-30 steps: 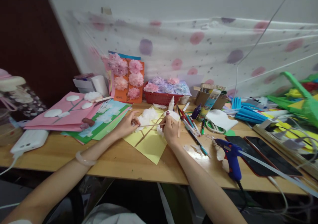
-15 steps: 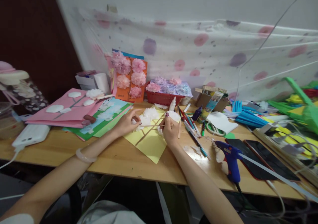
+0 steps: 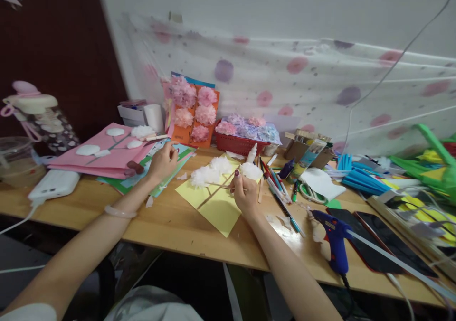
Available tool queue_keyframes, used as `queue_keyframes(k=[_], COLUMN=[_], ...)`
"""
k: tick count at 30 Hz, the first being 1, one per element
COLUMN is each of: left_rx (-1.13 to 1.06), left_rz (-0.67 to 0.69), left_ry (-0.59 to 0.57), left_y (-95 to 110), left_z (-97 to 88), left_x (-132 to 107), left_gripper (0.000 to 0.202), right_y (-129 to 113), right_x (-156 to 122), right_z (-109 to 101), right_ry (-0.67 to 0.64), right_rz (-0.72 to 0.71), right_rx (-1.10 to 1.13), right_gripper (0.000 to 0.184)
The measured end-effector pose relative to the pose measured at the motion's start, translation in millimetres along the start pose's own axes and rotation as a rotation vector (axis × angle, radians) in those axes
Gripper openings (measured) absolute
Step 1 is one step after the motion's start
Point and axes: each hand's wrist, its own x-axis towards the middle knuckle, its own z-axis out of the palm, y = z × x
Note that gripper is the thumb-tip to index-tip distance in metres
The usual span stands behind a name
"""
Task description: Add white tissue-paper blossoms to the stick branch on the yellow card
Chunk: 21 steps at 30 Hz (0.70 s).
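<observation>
My right hand [image 3: 244, 192] grips a thin wooden stick [image 3: 218, 184] between thumb and fingers. The stick points left across a yellow sheet [image 3: 217, 215] that bears drawn brown branch lines. White fluffy paper tufts [image 3: 204, 175] sit on the sheet's upper part, at the stick's tip. Another white tuft [image 3: 251, 170] shows just beyond my right hand. Over the green and light-blue papers [image 3: 181, 153], my left hand [image 3: 163, 162] is raised with its fingers curled together. Whatever its fingertips hold, if anything, is too small to make out.
Pens [image 3: 280, 188] and a white glue bottle [image 3: 252, 154] lie right of the sheet. A blue glue gun [image 3: 335, 238] and phones [image 3: 395, 245] are further right. Pink sheets [image 3: 89, 162] and a power bank [image 3: 55, 185] are left. Behind stands a red basket [image 3: 238, 145] of paper flowers.
My left hand has moved left, away from the tufts on the yellow sheet to above the coloured papers. My right hand keeps the stick over the sheet. The view has shifted slightly.
</observation>
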Motion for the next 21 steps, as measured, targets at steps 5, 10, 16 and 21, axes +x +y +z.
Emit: queue_keyframes(k=[5, 10, 16, 21], left_rx=[0.011, 0.045, 0.061, 0.086], left_rz=[-0.02, -0.042, -0.1, -0.115], left_ry=[-0.103, -0.038, -0.01, -0.053], left_y=[-14, -23, -29, -34], left_z=[1.2, 2.1, -9.2, -15.7], left_x=[6, 10, 14, 16], left_gripper=[0.033, 0.027, 0.032, 0.04], right_y=[0, 4, 18, 29], right_x=[4, 13, 22, 29], right_z=[-2, -8, -6, -8], right_ry=[0.084, 0.266, 0.395, 0.463], right_rz=[0.084, 0.254, 0.495, 0.614], right_rx=[0.082, 0.247, 0.467, 0.623], right_gripper=[0.053, 0.051, 0.046, 0.038])
